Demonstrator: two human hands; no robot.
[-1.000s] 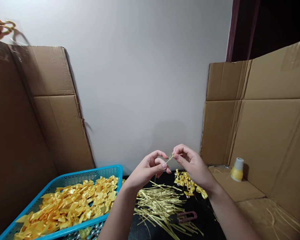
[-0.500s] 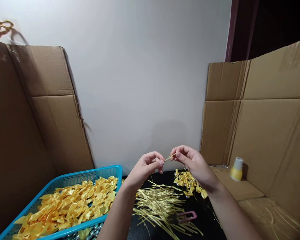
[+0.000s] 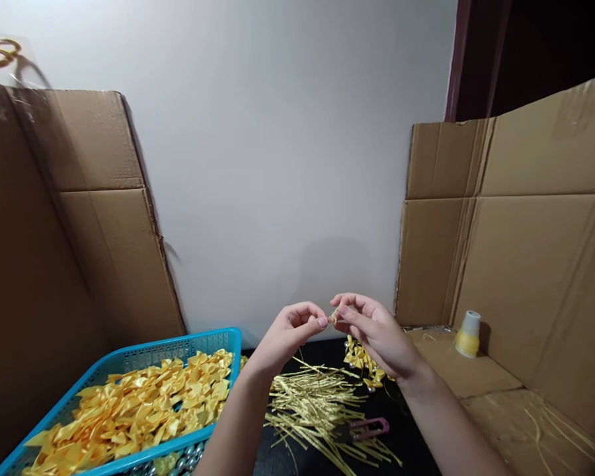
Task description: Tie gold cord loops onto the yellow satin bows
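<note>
Above the dark table, my left hand [image 3: 300,328] pinches one end of a thin gold tie [image 3: 333,317] between thumb and forefinger. The thumb and fingers of my right hand [image 3: 369,327] close on the same tie from the other side, and the fingertips nearly meet. Most of the tie is hidden by the fingers. Below my hands lies a loose pile of gold ties [image 3: 317,403]. Yellow satin bows with silvery beads [image 3: 361,360] lie in a heap behind and below my right hand.
A blue plastic basket [image 3: 99,360] full of yellow satin bows [image 3: 153,403] stands at left, silvery beads below its edge. A pink-handled tool [image 3: 371,428] lies by the ties. At right, a white and yellow cone-shaped spool [image 3: 469,336] stands on cardboard [image 3: 496,390]. Cardboard walls flank both sides.
My right hand has come closer to my left and turned slightly. The stretch of gold tie between them is shorter and looks bent.
</note>
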